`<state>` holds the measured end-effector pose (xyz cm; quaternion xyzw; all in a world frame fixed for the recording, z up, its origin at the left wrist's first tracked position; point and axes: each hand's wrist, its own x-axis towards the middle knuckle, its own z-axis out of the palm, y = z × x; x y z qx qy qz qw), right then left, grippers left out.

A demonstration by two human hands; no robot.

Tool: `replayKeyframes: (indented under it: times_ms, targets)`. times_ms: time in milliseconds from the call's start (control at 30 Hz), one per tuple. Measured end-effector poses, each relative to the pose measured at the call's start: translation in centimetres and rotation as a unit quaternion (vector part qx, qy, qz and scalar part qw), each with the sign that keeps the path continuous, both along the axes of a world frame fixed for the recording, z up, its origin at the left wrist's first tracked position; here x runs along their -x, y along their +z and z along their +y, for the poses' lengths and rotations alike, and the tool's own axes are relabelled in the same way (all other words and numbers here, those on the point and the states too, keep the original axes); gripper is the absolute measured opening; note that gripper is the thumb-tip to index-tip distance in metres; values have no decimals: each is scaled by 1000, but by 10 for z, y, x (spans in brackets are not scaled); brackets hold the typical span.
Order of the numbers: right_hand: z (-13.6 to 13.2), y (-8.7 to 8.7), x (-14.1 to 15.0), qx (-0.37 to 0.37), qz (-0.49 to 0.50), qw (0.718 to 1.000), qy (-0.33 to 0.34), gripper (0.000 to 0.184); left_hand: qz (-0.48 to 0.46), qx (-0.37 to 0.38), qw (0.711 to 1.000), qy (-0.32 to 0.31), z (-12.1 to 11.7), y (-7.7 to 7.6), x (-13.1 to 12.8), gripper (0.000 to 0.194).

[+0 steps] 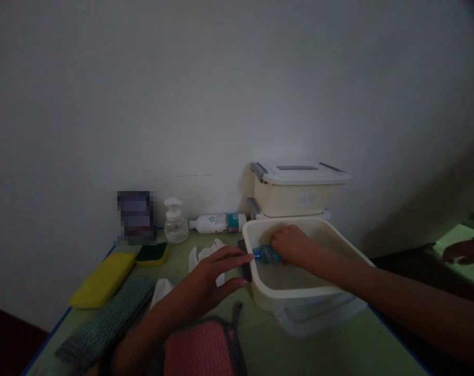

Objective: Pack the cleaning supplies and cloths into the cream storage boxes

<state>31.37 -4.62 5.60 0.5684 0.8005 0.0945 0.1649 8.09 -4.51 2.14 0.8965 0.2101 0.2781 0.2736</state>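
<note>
My right hand (293, 244) reaches into a cream plastic tub (260, 292) and is closed around a small clear bottle with a blue cap (265, 255), lying on its side inside the tub. My left hand (215, 274) rests at the tub's left rim, fingers stretched toward it, thumb below, touching a dark handle there. The tub sits on the green table (319, 355) on top of a clear lid or tray.
Behind the tub stand stacked lidded boxes (297, 190). A white bottle (217, 223) lies by the wall, next to a pump dispenser (175, 222). White gloves (205, 253), a yellow sponge (103, 279), a green-yellow scourer (153, 254), a patterned cloth (107, 321), a pink cloth (199, 347). Another person's hand (464, 251) is at far right.
</note>
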Motion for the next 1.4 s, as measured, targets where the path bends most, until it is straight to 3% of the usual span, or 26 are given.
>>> replayKeyframes:
  times_ms: [167, 400, 533, 633, 733, 800, 967, 1100, 1167, 1233, 1300, 1400]
  targets:
    - [2, 10, -8, 7, 15, 999, -45, 25, 14, 15, 1000, -3, -6, 4, 3, 45]
    - [-6, 30, -10, -6, 144, 987, -68, 29, 42, -7, 999, 12, 2, 14, 20, 29]
    - [-17, 39, 7, -30, 237, 970, -39, 37, 55, -20, 997, 46, 9, 20, 38, 24]
    - [-25, 43, 29, -75, 349, 934, 6, 35, 120, -12, 989, 90, 12, 32, 62, 26]
    - [-30, 43, 57, -79, 442, 890, 76, 26, 226, 33, 963, 142, 11, 43, 92, 35]
    - [-33, 41, 78, -64, 433, 891, 118, 22, 283, 70, 941, 174, 8, 46, 110, 39]
    - [-44, 16, 128, -72, 385, 904, 169, 22, 331, 104, 925, 156, 10, 41, 126, 39]
    - [-54, -25, 140, 67, 416, 891, 170, 29, 342, 77, 921, 168, 22, 33, 126, 35]
    - [-56, -48, 139, 163, 410, 876, 197, 44, 355, 71, 916, 172, 28, 30, 129, 34]
    - [-55, -65, 136, 180, 401, 880, 180, 54, 369, 73, 910, 176, 32, 28, 132, 34]
    - [-54, -74, 136, 175, 391, 888, 166, 43, 374, 76, 907, 179, 34, 27, 134, 35]
    - [-50, -73, 138, 160, 366, 900, 171, 15, 360, 92, 914, 165, 34, 27, 132, 34]
